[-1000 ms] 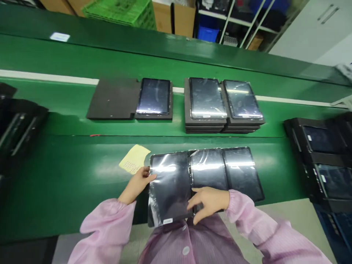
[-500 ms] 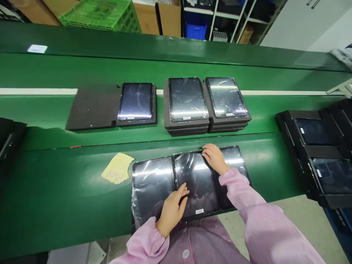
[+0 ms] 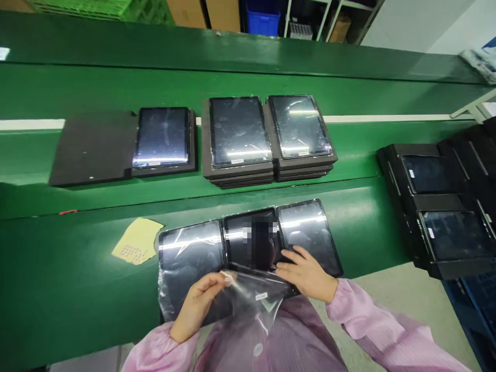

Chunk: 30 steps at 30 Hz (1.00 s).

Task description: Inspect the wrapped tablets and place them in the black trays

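Note:
Three dark glass panels lie side by side along the near edge of the green bench. A clear film point(image 3: 256, 294) with a small white label is folded back off the upper part of the middle panel point(image 3: 251, 240). My left hand point(image 3: 201, 299) pinches the film's corner above the left panel point(image 3: 189, 248). Fingers spread, my right hand point(image 3: 306, 271) rests on the right side of the middle panel, beside the right panel point(image 3: 310, 227). The left panel has wrinkled film along its left side.
Behind them, two stacks of black trays carry panels point(image 3: 240, 132) point(image 3: 300, 126). A black tray point(image 3: 93, 150) with another panel point(image 3: 163, 137) stands left. Yellow sticker paper point(image 3: 137, 240) lies left of the panels. More trays point(image 3: 445, 201) occupy the right end.
The film has been pulled down from the middle panel toward my body. My left hand has moved left and closed on it; my right hand has come down from the top edge. The view has shifted.

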Available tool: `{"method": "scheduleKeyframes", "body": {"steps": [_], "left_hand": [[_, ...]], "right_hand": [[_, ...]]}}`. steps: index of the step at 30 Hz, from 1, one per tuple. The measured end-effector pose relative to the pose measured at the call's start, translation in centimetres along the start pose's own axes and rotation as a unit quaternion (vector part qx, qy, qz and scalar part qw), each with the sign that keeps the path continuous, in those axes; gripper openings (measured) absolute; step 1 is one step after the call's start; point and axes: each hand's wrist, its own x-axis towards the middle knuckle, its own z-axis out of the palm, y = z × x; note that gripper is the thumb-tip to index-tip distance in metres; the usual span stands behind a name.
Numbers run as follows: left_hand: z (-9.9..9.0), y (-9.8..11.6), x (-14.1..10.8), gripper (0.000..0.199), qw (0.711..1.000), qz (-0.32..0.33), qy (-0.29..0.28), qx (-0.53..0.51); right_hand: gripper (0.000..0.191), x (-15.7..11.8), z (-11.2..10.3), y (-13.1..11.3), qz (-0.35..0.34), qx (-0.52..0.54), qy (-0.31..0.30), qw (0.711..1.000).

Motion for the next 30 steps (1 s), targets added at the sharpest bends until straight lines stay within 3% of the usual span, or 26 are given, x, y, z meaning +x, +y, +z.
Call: {"method": "scheduleKeyframes", "body": {"steps": [2, 4, 6, 8, 9, 11, 14, 17, 21, 23, 26, 30], "left_hand": [[0.6, 0.1, 0.8, 0.044, 0.999, 0.013, 0.045, 0.022], [1.4, 0.5, 2.1, 0.067, 0.988, 0.052, 0.054, 0.133], [2.0, 1.2, 3.8, 0.070, 0.948, 0.117, 0.035, 0.294], [2.2, 1.9, 5.5, 0.067, 0.888, 0.177, 0.011, 0.424], [2.1, 2.3, 6.2, 0.067, 0.866, 0.193, -0.002, 0.460], [1.6, 2.7, 7.2, 0.067, 0.850, 0.204, -0.026, 0.485], [0.7, 3.0, 7.6, 0.067, 0.860, 0.201, -0.038, 0.468], [0.2, 3.2, 7.5, 0.070, 0.874, 0.192, -0.022, 0.447], [0.1, 4.0, 7.5, 0.070, 0.926, 0.138, 0.033, 0.350], [-0.1, 4.4, 7.3, 0.069, 0.944, 0.112, 0.039, 0.307], [-0.6, 4.7, 6.6, 0.066, 0.953, 0.091, 0.025, 0.287], [-0.6, 3.7, 4.9, 0.057, 0.928, 0.110, 0.005, 0.357]], "right_hand": [[0.032, -1.0, 1.3, 0.8, -0.082, -0.045, -0.048, 0.994], [0.032, -1.7, 2.3, 0.9, -0.089, -0.067, -0.047, 0.993], [0.031, -1.6, 2.7, 0.9, -0.056, -0.104, -0.002, 0.993], [0.029, -0.4, 2.3, 1.2, -0.034, -0.146, 0.036, 0.988], [0.028, 0.5, 2.0, 1.4, -0.037, -0.155, 0.038, 0.986], [0.019, 3.0, 1.2, 2.1, -0.040, -0.117, -0.002, 0.992], [0.010, 7.2, 0.6, 3.6, 0.042, 0.013, -0.061, 0.997], [0.017, 10.9, 0.7, 5.8, 0.156, 0.059, -0.028, 0.986], [0.032, 13.5, 0.7, 8.2, 0.234, 0.088, 0.007, 0.968], [0.032, 13.0, 0.3, 8.0, 0.228, 0.106, 0.004, 0.968], [0.021, 9.7, -0.8, 5.6, 0.166, 0.125, -0.025, 0.978], [0.033, 3.7, -2.0, 3.7, -0.010, 0.112, -0.142, 0.984]]}}
